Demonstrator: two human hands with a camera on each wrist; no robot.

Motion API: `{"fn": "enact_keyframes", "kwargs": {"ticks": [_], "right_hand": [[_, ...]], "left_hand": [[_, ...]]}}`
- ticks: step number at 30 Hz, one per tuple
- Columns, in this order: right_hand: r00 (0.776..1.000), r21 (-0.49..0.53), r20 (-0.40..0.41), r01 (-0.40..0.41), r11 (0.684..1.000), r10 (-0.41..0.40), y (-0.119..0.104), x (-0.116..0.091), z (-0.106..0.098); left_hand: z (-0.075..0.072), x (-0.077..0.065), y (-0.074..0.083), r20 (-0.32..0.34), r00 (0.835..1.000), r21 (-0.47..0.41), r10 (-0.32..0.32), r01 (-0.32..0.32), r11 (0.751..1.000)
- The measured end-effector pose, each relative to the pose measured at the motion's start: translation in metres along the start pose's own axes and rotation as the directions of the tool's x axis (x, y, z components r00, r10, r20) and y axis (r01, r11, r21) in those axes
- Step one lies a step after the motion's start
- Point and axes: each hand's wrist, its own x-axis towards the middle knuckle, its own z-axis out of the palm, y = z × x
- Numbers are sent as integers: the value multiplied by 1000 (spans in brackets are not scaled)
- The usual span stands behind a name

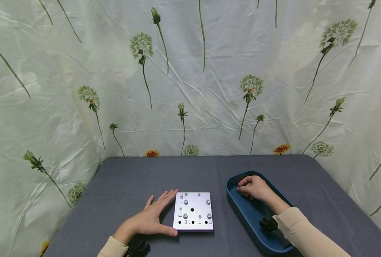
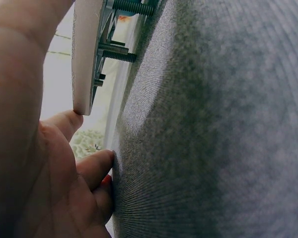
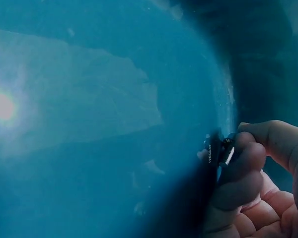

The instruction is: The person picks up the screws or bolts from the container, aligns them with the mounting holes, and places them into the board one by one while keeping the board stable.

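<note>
My left hand [image 1: 152, 217] reaches to the left side of a square silver plate [image 1: 196, 207], its fingers fairly straight. The index fingertip touches the far left corner and the thumb lies along the near left corner. Screws and small fittings dot the plate's top, among several dark holes. In the left wrist view, threaded screw ends [image 2: 120, 55] stick out beneath the plate, which sits raised off the cloth. Inside the blue tray [image 1: 246, 223], my right hand [image 1: 255, 187] pinches a small screw [image 3: 228, 148] by the tray's wall; the fingertips partly hide it.
The grey cloth-covered table [image 1: 139, 178] runs back to a white curtain [image 1: 209, 89] printed with flowers. The tray's raised rim surrounds the right hand, to the right of the plate. Dark wrist cameras sit on both wrists.
</note>
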Motion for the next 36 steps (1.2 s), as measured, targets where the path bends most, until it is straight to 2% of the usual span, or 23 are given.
{"fn": "enact_keyframes", "kwargs": {"ticks": [12,36], "right_hand": [[1000,-77,-14,-2,997,1,4,5,0],[999,-129,-43,5,992,-10,2,6,3]], "left_hand": [[1,3,-4,0,1000,5,-8,8,1000],[3,3,-5,-2,1000,18,-17,17,1000]]}}
